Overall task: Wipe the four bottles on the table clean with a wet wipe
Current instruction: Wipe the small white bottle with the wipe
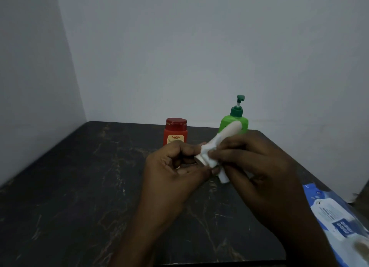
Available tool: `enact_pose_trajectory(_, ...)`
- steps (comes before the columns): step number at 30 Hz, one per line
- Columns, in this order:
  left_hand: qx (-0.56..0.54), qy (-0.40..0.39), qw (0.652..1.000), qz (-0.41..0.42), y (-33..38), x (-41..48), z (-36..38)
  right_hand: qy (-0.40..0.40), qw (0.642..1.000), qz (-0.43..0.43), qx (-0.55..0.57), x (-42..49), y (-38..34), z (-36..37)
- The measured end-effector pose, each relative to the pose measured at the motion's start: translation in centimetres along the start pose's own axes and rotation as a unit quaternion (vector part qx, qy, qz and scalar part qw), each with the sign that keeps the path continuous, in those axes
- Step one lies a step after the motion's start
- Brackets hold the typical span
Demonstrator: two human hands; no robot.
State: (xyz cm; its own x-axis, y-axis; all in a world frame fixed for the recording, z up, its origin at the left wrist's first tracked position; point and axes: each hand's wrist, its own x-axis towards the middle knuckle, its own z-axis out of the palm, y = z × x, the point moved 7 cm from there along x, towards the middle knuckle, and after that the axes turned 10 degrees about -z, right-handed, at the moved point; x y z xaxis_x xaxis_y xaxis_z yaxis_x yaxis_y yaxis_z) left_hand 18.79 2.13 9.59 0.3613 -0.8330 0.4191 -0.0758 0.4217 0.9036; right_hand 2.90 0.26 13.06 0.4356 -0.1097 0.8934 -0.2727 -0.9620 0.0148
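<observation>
The right hand [255, 163] is curled round a white wet wipe [208, 159] and, through it, round the white bottle [229, 132]. Its fingers [223, 153] press the bunched wipe against the bottle's lower half. The left hand [171, 167] meets the same bottle from the other side, palm turned up. Its fingers are bent in and its fingertips pinch the bottle's lower end where the wipe is gathered. The blur there hides just how much of that end is bottle and how much is cloth.

The white bottle is held between the two hands above the worktop [79, 187] and does not touch it. It is tilted, with its rounded end pointing up and away from the person and clear of both hands. A white end pokes out below the right hand's fingers.

Straight behind the white bottle's raised end stands a green pump bottle [235, 121], upright near the far edge of the worktop. Its dark green pump head rises above the white bottle, which covers part of its body. To the left of the white bottle and also behind it stands a red bottle [175, 134], upright, with a red cap and a pale label. The left hand's knuckles cover its base.

To the right of the white bottle and nearer the person, a blue and white pack of wipes [337, 216] lies flat at the right edge of the worktop. The worktop is dark with pale veining. Plain grey walls [179, 47] close it in behind and on the left.
</observation>
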Motion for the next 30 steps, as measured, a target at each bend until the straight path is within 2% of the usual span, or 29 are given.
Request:
enact_pose_trajectory(5, -0.004, -0.023, 1.0, -0.013, -0.2, -0.3, 0.7, 0.126, 0.979, 0.107, -0.119, -1.0, 2.1, -1.8)
enact_pose_trajectory(8, -0.006, -0.03, 0.999, -0.018, -0.3, -0.4, 0.9, 0.17, 0.968, 0.15, -0.104, -1.5, 2.8, -2.2)
enact_pose_trajectory(10, -0.007, -0.027, 1.0, -0.015, -0.1, -0.5, 1.0, 0.152, 0.975, 0.125, -0.107, -1.2, 2.2, -1.9)
enact_pose_trajectory(16, -0.007, -0.001, 1.0, 0.001, 0.2, 0.0, -0.1, 0.006, 1.0, 0.011, -0.028, 0.1, -0.2, 0.4)
enact_pose_trajectory(18, -0.008, -0.006, 1.0, 0.001, 0.2, 0.0, -0.2, 0.018, 0.999, 0.027, -0.038, -0.1, 0.2, -0.1)
enact_pose_trajectory(21, -0.001, -0.029, 1.0, -0.008, 0.1, -0.2, 0.5, 0.096, 0.986, 0.088, -0.103, -0.6, 1.5, -1.6)
enact_pose_trajectory(24, -0.001, -0.037, 0.999, -0.018, 0.0, -0.4, 0.8, 0.141, 0.974, 0.141, -0.112, -1.2, 2.7, -2.4)
enact_pose_trajectory(27, 0.0, -0.028, 1.0, -0.012, 0.1, -0.4, 0.9, 0.117, 0.981, 0.115, -0.105, -0.9, 2.1, -2.1)
enact_pose_trajectory(30, -0.01, -0.011, 1.0, -0.002, 0.1, -0.3, 0.5, 0.027, 0.998, 0.049, -0.042, 0.1, 0.1, -0.9)
